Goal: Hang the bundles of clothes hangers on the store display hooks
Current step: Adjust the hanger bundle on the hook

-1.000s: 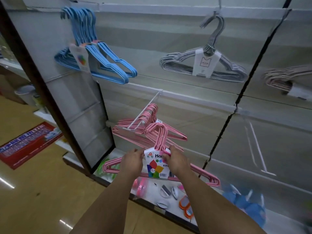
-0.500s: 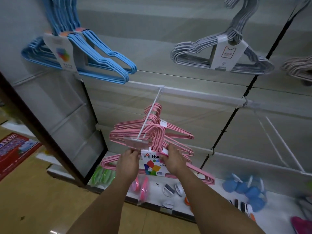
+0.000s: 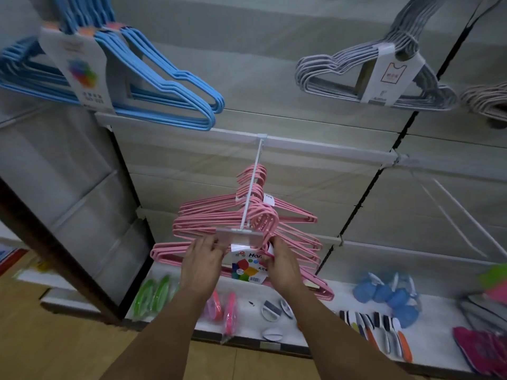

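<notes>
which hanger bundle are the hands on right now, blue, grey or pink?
The pink hanger bundle at the front of the middle display hook; left hand and right hand hold it. The blue bundle and grey bundle hang untouched above.

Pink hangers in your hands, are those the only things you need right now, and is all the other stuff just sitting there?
For the job:
- pink hangers, held by the left hand and right hand
- white hook, with more pink bundles already on it

Just sitting there:
- blue hangers
- grey hangers
- green rings
- blue clips
</notes>
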Motion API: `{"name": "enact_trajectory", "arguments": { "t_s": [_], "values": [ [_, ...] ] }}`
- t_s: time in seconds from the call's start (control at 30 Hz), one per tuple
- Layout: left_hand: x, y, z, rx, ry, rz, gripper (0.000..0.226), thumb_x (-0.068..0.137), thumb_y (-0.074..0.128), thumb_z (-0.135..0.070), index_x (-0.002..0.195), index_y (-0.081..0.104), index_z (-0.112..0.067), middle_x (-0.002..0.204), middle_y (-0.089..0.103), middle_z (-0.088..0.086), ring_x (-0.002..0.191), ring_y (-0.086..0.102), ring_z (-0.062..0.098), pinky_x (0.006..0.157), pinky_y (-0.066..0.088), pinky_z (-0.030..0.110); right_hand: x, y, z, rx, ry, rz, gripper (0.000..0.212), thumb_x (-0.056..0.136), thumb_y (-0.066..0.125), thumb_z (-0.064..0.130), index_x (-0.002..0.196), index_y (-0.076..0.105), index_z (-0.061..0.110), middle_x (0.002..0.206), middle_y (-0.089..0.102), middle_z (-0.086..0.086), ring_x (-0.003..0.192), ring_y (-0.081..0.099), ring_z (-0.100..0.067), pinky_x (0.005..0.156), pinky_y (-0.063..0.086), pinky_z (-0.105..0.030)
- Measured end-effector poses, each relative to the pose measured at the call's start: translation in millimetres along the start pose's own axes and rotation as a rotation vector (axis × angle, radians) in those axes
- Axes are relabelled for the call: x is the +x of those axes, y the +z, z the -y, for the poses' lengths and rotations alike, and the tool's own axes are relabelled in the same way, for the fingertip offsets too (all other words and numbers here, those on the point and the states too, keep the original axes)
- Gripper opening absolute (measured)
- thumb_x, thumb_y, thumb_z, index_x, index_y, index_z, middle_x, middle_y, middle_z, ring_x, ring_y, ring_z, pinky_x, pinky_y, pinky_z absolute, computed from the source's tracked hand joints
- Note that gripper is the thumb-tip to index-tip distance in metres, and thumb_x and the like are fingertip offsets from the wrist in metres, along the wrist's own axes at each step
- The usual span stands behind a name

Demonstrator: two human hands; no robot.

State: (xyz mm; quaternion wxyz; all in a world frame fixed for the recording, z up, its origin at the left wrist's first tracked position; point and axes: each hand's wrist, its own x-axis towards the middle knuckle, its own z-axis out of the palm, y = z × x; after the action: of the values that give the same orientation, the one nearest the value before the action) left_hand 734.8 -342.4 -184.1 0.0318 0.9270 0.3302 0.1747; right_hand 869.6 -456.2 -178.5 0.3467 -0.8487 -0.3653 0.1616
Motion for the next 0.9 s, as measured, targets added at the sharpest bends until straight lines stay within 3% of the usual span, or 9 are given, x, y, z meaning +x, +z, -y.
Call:
{"name": "enact_trajectory", "arguments": {
  "t_s": [0.13,0.3,0.37,0.43,0.53,0.6,0.7,0.8,0.9],
  "values": [
    [-0.5,16.1,14.8,0.032,0.004,-0.019,0.041,0.051,0.090,-0.010,0.088,0.076,-0.019,0.084,0.069,0.005,0.074,0.064,0.025,0.063,0.053,0.033,6.3,12.6,-1.7,-0.141,-0.085,0.018,0.047,0.088,0.049,-0.005,0.126,0.045,0.022,0.120,0.055,-0.004,0.104,0.060,-0.021,0.082,0.054,-0.042],
    [12.3,25.4,17.4,-0.014,-0.008,0.004,0.037,0.054,0.087,-0.006,0.088,0.074,-0.017,0.073,0.061,0.003,0.066,0.060,0.025,0.056,0.048,0.033,27.1,6.4,2.0,-0.298,-0.046,0.099,0.029,0.096,0.050,0.017,0.125,0.048,0.020,0.118,0.058,-0.005,0.101,0.058,-0.024,0.088,0.049,-0.038],
    [21.1,21.1,6.9,-0.112,-0.049,0.011,0.036,0.070,0.074,-0.005,0.104,0.069,-0.016,0.095,0.064,0.006,0.089,0.061,0.029,0.080,0.048,0.041,35.1,6.9,1.7,-0.297,-0.009,0.088,0.028,0.094,0.053,0.019,0.122,0.050,0.022,0.118,0.059,-0.003,0.100,0.060,-0.024,0.087,0.051,-0.038],
    [31.9,19.5,-2.1,-0.287,-0.149,0.083,0.042,0.086,0.058,-0.015,0.128,0.055,-0.019,0.124,0.057,0.003,0.116,0.051,0.026,0.105,0.036,0.042,41.3,10.0,2.2,-0.286,0.007,0.070,0.031,0.092,0.056,0.018,0.121,0.051,0.026,0.120,0.060,-0.001,0.100,0.061,-0.022,0.087,0.053,-0.039],
    [42.7,25.2,-9.1,-0.587,-0.188,0.177,0.053,0.087,0.059,-0.038,0.137,0.044,-0.030,0.132,0.055,-0.001,0.121,0.052,0.024,0.104,0.040,0.045,46.7,9.5,2.7,-0.319,0.015,0.053,0.032,0.090,0.056,0.017,0.121,0.054,0.027,0.126,0.053,-0.001,0.101,0.059,-0.021,0.086,0.054,-0.038],
    [52.9,36.0,-11.1,-0.481,-0.147,0.264,0.057,0.090,0.054,-0.041,0.142,0.037,-0.027,0.143,0.046,0.003,0.131,0.044,0.024,0.110,0.034,0.042,51.1,8.3,0.4,-0.345,0.000,0.045,0.038,0.090,0.054,0.011,0.126,0.053,0.024,0.137,0.042,-0.001,0.108,0.056,-0.024,0.087,0.052,-0.038],
    [66.2,45.8,-16.0,-0.135,-0.094,0.326,0.063,0.099,0.034,-0.042,0.152,0.005,-0.024,0.160,0.006,-0.001,0.147,0.008,0.019,0.119,0.009,0.040,59.2,11.3,-3.2,-0.382,-0.025,0.040,0.041,0.092,0.050,0.010,0.131,0.050,0.021,0.140,0.040,-0.003,0.112,0.055,-0.028,0.087,0.052,-0.039],
    [73.8,49.8,-15.9,-0.079,-0.092,0.279,0.060,0.099,0.029,-0.045,0.152,0.005,-0.027,0.160,0.004,-0.004,0.147,0.006,0.015,0.119,0.006,0.037,69.5,21.3,-8.8,-0.416,-0.057,0.039,0.039,0.094,0.050,0.015,0.132,0.045,0.023,0.133,0.047,-0.005,0.105,0.058,-0.028,0.084,0.053,-0.042],
    [78.2,48.3,-14.1,-0.106,-0.052,0.258,0.062,0.098,0.037,-0.042,0.151,0.011,-0.023,0.159,0.008,-0.004,0.146,0.006,0.015,0.118,0.001,0.034,82.3,28.5,-13.0,-0.469,-0.111,0.005,0.046,0.095,0.047,0.016,0.139,0.033,0.021,0.136,0.047,-0.006,0.105,0.056,-0.030,0.084,0.052,-0.042]
  ]
}}
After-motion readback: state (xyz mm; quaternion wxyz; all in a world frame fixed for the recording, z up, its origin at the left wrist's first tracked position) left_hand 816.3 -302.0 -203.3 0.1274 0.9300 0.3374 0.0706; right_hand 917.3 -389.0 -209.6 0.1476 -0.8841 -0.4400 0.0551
